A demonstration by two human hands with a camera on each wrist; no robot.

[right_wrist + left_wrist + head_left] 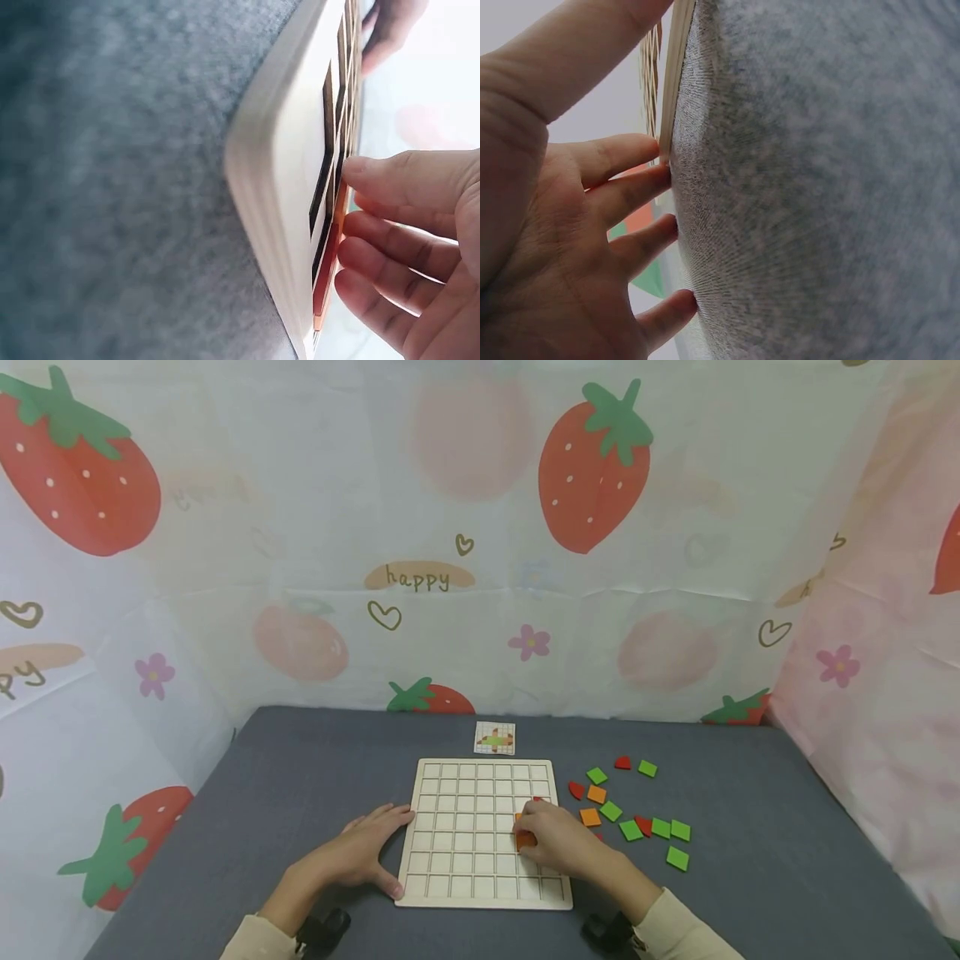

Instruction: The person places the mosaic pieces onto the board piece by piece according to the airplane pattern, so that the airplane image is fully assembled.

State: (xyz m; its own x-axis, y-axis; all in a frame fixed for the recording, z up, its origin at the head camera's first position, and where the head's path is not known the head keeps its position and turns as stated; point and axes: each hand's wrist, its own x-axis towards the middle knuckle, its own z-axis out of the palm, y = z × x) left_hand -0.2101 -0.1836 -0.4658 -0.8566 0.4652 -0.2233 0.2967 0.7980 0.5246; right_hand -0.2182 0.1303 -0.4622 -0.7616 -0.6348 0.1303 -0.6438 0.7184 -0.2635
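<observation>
A pale wooden grid board (465,827) lies flat on the grey table. My left hand (375,852) rests open on the table, fingers and thumb touching the board's left edge (676,67); the left wrist view shows the left hand (667,217) with its fingertips (660,178) against the felt. My right hand (534,831) lies over the board's right side, fingertips (352,225) pressing an orange tile (525,840) seated in a cell; the orange tile (330,259) lies flush with the board (289,187). A red piece (537,798) peeks out just beyond the hand.
Loose green tiles (677,857), orange tiles (590,817) and red pieces (622,763) are scattered right of the board. A small pattern card (495,737) lies behind it. Strawberry-print curtains close in the table on three sides.
</observation>
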